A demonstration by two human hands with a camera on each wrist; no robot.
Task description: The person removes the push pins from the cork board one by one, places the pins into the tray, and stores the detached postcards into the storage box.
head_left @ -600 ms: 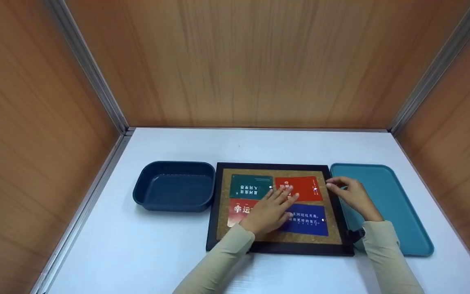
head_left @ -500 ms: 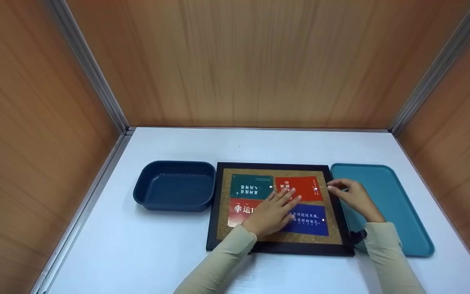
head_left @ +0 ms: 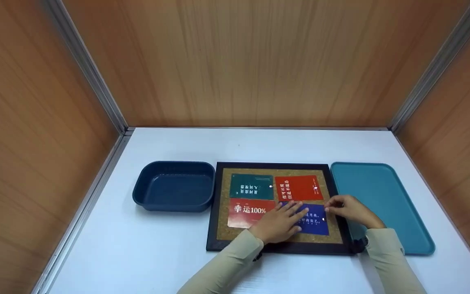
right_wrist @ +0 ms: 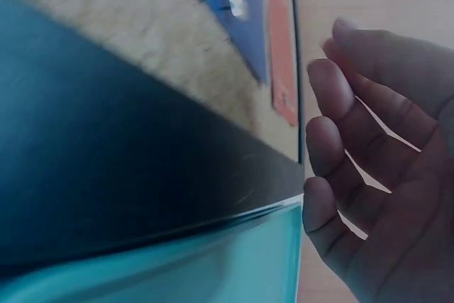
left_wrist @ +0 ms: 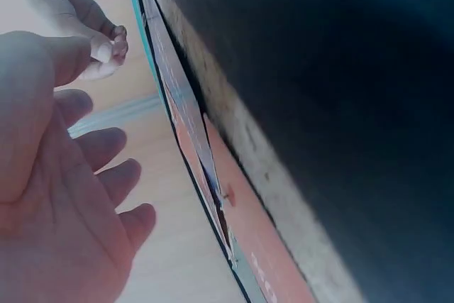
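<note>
In the head view my left hand point(head_left: 278, 224) spreads its straight fingers over the blue card point(head_left: 316, 228), hiding its left part. The left wrist view shows nothing in that hand's palm point(left_wrist: 57, 189). My right hand point(head_left: 351, 210) is by the blue card's upper right corner, thumb and index tips close together. Its fingers point(right_wrist: 326, 147) bend loosely in the right wrist view, with no thing visible between them. Small white pushpins stand on the blue card point(right_wrist: 237, 6), the green card point(head_left: 253, 185) and the orange-red card point(head_left: 300, 188). A red-and-white card point(head_left: 243, 216) lies lower left.
The cards lie on a cork board point(head_left: 335, 239) with a black frame point(head_left: 276, 166). A dark blue bin point(head_left: 174, 206) stands left of it, a teal tray point(head_left: 382, 188) right of it. Wood-grain panels point(head_left: 259, 61) enclose the white table point(head_left: 157, 253) behind and at both sides.
My right hand has moved down along the frame's right side, from beside the orange-red card to the blue card's corner. The left hand has slid slightly right and down, uncovering more of the red-and-white card.
</note>
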